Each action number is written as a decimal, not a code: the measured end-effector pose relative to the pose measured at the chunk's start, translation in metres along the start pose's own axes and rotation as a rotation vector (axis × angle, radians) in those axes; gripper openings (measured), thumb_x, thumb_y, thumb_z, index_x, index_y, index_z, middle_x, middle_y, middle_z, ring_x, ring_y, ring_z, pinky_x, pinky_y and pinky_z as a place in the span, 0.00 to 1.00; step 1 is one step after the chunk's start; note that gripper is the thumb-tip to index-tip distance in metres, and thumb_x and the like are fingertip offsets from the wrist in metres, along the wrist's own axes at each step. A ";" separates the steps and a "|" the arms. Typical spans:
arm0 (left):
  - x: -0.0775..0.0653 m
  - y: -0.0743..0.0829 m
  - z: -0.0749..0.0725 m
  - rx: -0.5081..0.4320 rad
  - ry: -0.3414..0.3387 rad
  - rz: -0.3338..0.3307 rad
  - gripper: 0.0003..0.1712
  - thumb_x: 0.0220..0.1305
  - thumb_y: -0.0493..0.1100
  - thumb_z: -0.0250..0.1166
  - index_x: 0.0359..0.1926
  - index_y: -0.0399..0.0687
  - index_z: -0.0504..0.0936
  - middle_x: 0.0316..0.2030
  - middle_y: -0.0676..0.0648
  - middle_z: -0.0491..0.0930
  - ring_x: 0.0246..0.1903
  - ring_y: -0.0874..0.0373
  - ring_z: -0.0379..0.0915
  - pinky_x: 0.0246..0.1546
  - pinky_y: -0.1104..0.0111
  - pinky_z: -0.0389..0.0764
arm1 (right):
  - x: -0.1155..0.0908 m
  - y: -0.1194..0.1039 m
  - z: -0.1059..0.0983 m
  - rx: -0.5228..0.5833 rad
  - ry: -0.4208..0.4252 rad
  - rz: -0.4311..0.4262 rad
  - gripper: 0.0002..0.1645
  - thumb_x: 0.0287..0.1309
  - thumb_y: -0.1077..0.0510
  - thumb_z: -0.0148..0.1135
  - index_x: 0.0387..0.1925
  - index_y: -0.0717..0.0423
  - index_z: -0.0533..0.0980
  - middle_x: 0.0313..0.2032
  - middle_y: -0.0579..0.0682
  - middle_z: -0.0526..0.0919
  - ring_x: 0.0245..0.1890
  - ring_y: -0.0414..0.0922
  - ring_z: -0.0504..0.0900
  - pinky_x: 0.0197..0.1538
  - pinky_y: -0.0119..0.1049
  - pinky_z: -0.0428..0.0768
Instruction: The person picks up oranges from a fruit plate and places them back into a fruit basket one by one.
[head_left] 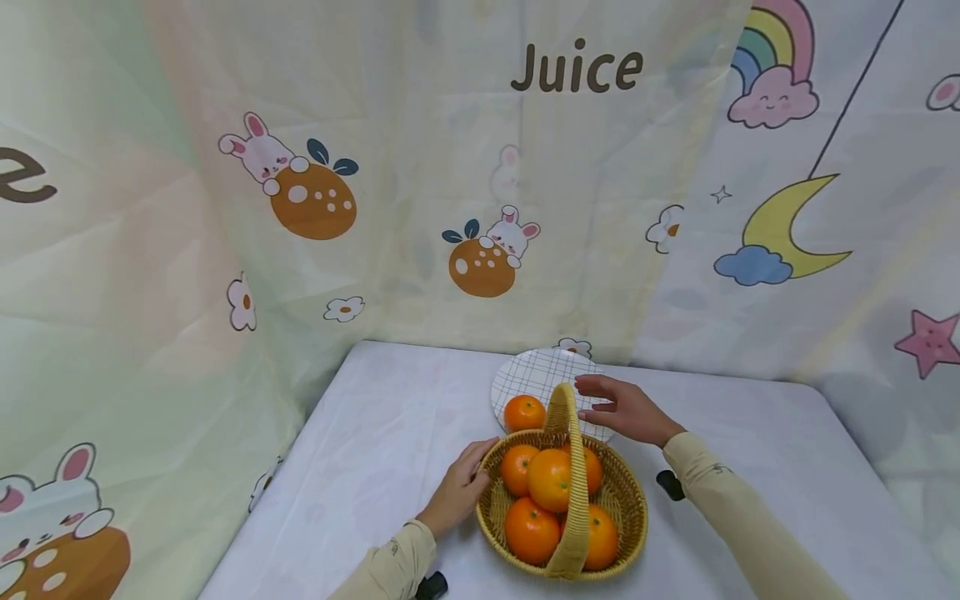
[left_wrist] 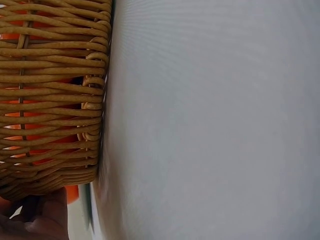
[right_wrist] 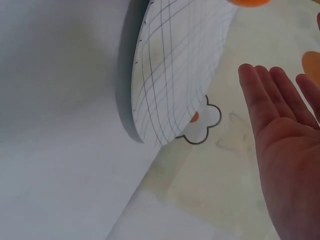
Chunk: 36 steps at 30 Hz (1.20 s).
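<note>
A wicker basket (head_left: 636,521) with an arched handle (head_left: 576,517) stands on the table, holding several oranges (head_left: 532,531). My left hand (head_left: 459,489) grips the basket's left rim; in the left wrist view only part of this hand (left_wrist: 42,217) shows, against the woven wall (left_wrist: 50,110). Behind the basket lies a white round plate (head_left: 528,372) with a grid pattern, and one orange (head_left: 523,413) is on it. Over the plate's right side hovers my right hand (head_left: 626,408), its fingers spread and nothing in them. The right wrist view shows its palm (right_wrist: 295,150) beside the plate (right_wrist: 170,65).
A white cloth covers the table (head_left: 390,433). Close behind the plate hangs a printed curtain (head_left: 405,267) with rabbits, fruit and flowers, which also encloses both sides. Black straps (head_left: 670,485) show at the wrists.
</note>
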<state>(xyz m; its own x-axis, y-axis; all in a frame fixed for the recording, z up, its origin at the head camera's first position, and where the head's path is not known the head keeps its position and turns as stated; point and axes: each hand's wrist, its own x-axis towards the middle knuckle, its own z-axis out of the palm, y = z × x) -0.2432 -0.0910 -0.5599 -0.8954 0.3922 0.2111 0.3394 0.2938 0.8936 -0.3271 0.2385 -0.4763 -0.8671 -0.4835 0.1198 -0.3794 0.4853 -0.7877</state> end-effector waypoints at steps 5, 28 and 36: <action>0.000 -0.002 0.001 -0.006 -0.002 -0.010 0.32 0.68 0.31 0.50 0.72 0.52 0.63 0.62 0.52 0.69 0.62 0.57 0.66 0.61 0.66 0.69 | 0.021 0.014 0.010 -0.007 -0.077 -0.049 0.36 0.60 0.52 0.67 0.67 0.58 0.67 0.62 0.57 0.72 0.60 0.57 0.74 0.54 0.45 0.79; -0.002 0.003 0.002 0.003 0.001 -0.007 0.31 0.68 0.32 0.49 0.72 0.42 0.63 0.62 0.50 0.69 0.61 0.56 0.67 0.60 0.67 0.69 | 0.074 0.017 0.030 0.005 -0.428 -0.230 0.36 0.63 0.62 0.62 0.67 0.73 0.60 0.61 0.71 0.70 0.58 0.64 0.74 0.59 0.57 0.72; 0.000 0.003 -0.001 0.019 0.000 0.002 0.32 0.68 0.33 0.48 0.72 0.46 0.62 0.62 0.50 0.69 0.61 0.57 0.67 0.60 0.66 0.70 | 0.097 0.024 0.036 0.025 -0.522 -0.328 0.41 0.59 0.57 0.67 0.68 0.69 0.61 0.63 0.69 0.67 0.58 0.61 0.74 0.58 0.51 0.75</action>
<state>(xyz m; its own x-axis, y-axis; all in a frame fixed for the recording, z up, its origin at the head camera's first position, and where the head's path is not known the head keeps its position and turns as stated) -0.2418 -0.0907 -0.5567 -0.8944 0.3933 0.2129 0.3470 0.3099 0.8852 -0.4089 0.1775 -0.5054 -0.4312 -0.9008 0.0517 -0.5865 0.2363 -0.7747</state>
